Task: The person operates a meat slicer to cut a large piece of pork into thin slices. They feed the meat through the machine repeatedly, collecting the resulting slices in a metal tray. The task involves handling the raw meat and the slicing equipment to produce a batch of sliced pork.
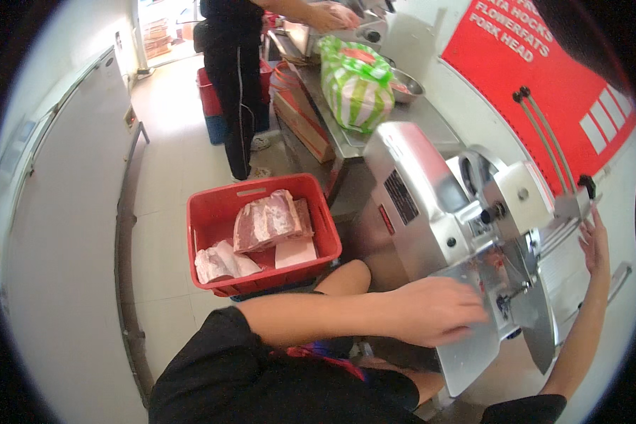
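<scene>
My left hand (438, 311) is over the flat metal catch tray (468, 357) of a meat slicer (410, 187), its fingers loosely bent with the thumb apart. Nothing shows in it; motion blurs the fingertips a little. On the machine's far right side, my right hand (595, 247) lies against the end of the metal carriage (576, 206), fingers stretched out, just below a black knob (586, 185). Bits of red meat (498, 267) cling near the blade area between my hands. The slicer's inner parts are partly hidden.
Left of the slicer stands a red crate (208, 205) holding large meat slabs (267, 220). Behind it, a metal table bears a green-striped bag (358, 92) and a steel bowl (407, 86). A co-worker (237, 85) stands beyond the crate. A long white cabinet (63, 212) lines the left.
</scene>
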Demonstrator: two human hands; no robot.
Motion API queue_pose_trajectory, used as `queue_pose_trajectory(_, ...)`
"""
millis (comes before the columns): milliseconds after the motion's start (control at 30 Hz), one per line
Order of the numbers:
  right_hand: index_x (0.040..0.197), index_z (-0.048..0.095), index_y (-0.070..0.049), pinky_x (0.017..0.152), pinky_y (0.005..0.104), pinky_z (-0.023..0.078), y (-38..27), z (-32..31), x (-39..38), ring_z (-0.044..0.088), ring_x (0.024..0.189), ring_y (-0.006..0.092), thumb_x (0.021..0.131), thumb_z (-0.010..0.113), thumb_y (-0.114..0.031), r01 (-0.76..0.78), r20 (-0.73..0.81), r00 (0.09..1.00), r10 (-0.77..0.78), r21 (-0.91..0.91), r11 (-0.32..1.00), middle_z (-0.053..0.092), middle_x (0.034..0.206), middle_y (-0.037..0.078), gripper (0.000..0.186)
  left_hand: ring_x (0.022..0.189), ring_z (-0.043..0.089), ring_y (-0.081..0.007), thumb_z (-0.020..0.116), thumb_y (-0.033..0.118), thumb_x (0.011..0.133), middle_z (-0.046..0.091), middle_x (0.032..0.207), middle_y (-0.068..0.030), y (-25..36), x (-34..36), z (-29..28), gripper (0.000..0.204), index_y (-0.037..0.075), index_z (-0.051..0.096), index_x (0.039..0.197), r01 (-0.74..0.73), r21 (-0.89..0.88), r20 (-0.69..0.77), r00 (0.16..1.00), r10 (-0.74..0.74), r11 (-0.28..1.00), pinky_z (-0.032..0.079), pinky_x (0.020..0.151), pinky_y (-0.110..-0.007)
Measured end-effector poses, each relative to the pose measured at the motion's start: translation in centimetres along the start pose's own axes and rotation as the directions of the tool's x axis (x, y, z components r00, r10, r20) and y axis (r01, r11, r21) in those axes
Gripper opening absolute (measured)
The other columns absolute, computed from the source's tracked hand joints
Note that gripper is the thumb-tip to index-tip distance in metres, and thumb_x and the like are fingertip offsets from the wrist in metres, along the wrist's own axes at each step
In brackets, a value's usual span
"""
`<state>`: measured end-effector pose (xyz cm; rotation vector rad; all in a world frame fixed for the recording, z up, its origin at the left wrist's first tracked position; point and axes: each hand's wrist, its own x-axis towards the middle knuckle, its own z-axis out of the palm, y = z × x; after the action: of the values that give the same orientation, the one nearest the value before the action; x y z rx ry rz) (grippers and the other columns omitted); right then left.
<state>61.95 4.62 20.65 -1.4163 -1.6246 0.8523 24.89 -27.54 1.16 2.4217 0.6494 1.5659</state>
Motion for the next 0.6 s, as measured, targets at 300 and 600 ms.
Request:
queue_pose_trajectory(300, 0.153, 0.023, -0.008, 0.104, 0.0448, 0.042, 5.4, -2.7, -10.4, 0.045, 0.131, 0.0294, 0.091, 0.064, -0.028, -0.048, -0.382, 0.923, 0.05, 0.014, 0.999, 0.045, 0.145, 0.019, 0.077, 0.092, 0.065, -0.0325, 0.068, 0.022, 0.083, 0.065, 0.094, -0.0117, 0.8, 20.0, 2.4, 0.026, 0.006, 0.062, 0.104, -0.36, 0.223, 0.342, 0.899, 0.274, 0.906, 0.053, 0.08, -0.044)
queue_pose_trajectory(600, 0.142, 0.035, -0.002, 0.069, 0.0422, 0.051, 10.5, -3.5, -13.8, 0.061, 0.088, 0.0284, 0.095, 0.061, -0.017, -0.154, -0.513, 0.858, 0.024, -0.211, 0.965, 0.057, 0.118, 0.021, 0.056, 0.095, 0.066, -0.0317, 0.063, 0.02, 0.089, 0.067, 0.097, -0.0115, -1.8, 31.4, 11.9, 0.019, 0.008, 0.064, 0.105, -0.615, 0.318, 0.83, 0.548, 0.101, 0.722, 0.053, 0.082, -0.044)
